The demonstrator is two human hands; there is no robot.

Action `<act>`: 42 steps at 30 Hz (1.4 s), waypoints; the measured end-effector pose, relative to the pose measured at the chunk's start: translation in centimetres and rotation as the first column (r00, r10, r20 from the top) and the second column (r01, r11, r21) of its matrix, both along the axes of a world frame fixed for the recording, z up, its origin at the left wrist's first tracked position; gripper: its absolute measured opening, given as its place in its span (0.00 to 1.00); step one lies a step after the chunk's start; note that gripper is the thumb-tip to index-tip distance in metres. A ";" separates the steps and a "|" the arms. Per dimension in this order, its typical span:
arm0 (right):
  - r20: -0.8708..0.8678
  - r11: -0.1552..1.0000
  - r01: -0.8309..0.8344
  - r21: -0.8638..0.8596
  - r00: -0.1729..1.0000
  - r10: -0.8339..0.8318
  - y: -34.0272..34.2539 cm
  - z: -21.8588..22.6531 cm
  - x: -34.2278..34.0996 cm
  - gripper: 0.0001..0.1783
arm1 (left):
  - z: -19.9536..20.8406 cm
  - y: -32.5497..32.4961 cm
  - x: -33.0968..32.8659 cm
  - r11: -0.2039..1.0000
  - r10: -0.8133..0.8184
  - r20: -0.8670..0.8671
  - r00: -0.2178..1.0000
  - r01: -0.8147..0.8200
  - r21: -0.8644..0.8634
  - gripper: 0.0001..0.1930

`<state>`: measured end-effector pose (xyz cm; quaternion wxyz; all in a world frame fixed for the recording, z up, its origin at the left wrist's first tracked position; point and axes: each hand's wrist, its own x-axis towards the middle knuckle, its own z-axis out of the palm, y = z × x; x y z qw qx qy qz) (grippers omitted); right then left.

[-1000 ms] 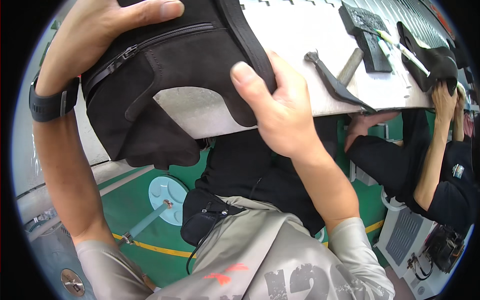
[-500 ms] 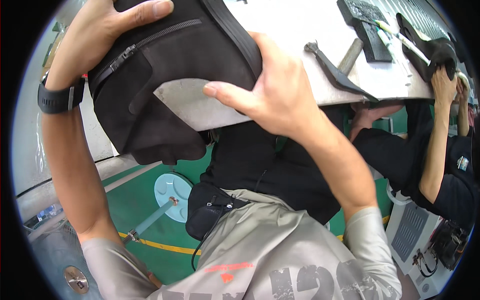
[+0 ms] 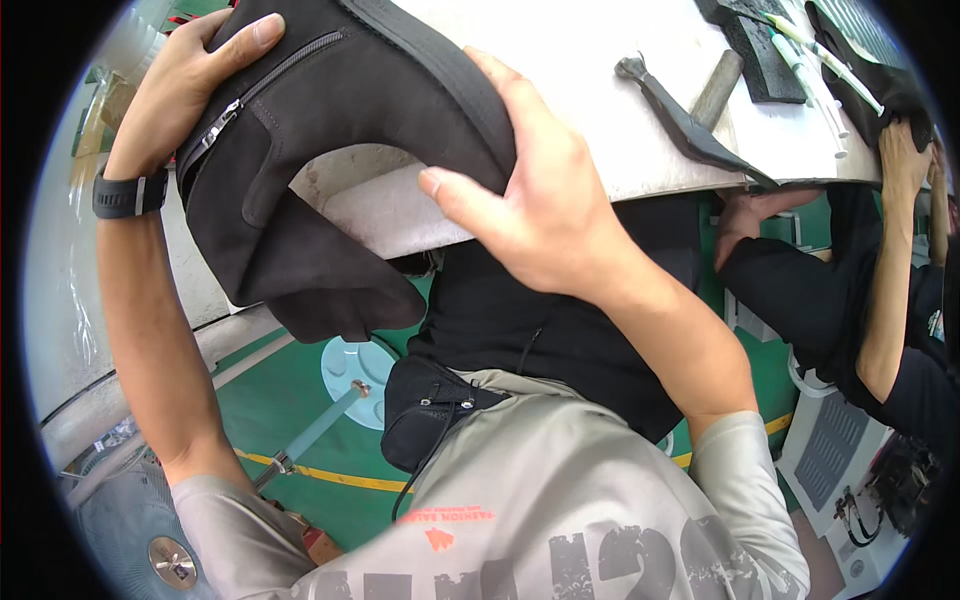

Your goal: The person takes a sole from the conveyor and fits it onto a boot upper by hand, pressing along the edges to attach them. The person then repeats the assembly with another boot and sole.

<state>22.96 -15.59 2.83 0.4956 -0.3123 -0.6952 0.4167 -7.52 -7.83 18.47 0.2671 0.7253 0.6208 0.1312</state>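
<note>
A black suede boot upper (image 3: 310, 170) with a side zipper is held up over the edge of a white worktable (image 3: 620, 110). My left hand (image 3: 185, 75) grips its top left end, thumb lying on the fabric beside the zipper. My right hand (image 3: 530, 190) clamps the right side of the upper, fingers wrapped over its dark edge band. The lower flap of the upper hangs down below the table edge.
On the table lie a hammer (image 3: 715, 90), a dark strip of material (image 3: 690, 125), a black block (image 3: 750, 40) and white pens (image 3: 810, 55). At the right, another person's hand (image 3: 905, 150) works dark material. Below are a green floor with a yellow line and a round stool base (image 3: 350, 365).
My right hand has slid up and further over the upper's right edge. The boot upper has turned and shifted slightly left, showing more of its inner curve.
</note>
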 end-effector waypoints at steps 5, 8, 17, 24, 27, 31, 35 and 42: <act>0.117 0.999 0.029 -0.033 0.993 -0.025 -0.6 1.3 0.3 0.48 | 0.0 -0.8 0.1 0.999 0.029 0.052 0.998 -0.031 0.044 0.35; 0.002 0.979 -0.112 -0.170 0.993 0.114 0.8 1.3 1.0 0.49 | 0.8 -0.7 0.2 0.999 0.029 -0.068 0.997 -0.027 0.020 0.36; 0.195 0.993 -0.084 -0.078 0.976 0.098 0.5 3.5 0.2 0.49 | 0.8 -2.8 1.4 0.992 0.022 0.070 0.997 -0.030 0.123 0.31; 0.081 0.896 -0.313 -0.314 0.932 0.354 3.7 6.6 1.4 0.47 | 2.8 -4.7 4.0 0.982 0.097 -0.100 0.990 -0.079 0.172 0.34; -0.274 0.889 -0.298 -0.347 0.939 0.208 9.1 7.3 -0.2 0.48 | 4.4 -4.8 5.9 0.963 0.050 -0.270 0.962 0.025 0.268 0.38; -0.667 0.636 -0.674 -0.377 0.673 0.319 11.2 13.0 -3.5 0.23 | 4.6 -5.3 6.6 0.860 0.003 -0.351 0.936 0.177 0.478 0.40; -0.886 0.815 -0.469 -0.339 0.451 -0.109 10.6 9.9 -4.5 0.14 | 4.6 -5.5 6.4 0.887 0.061 -0.334 0.941 0.103 0.450 0.40; -0.917 0.824 -0.473 -0.311 0.377 -0.129 10.4 9.1 -4.4 0.17 | 4.2 -4.6 6.4 0.891 -0.004 -0.296 0.955 0.138 0.433 0.40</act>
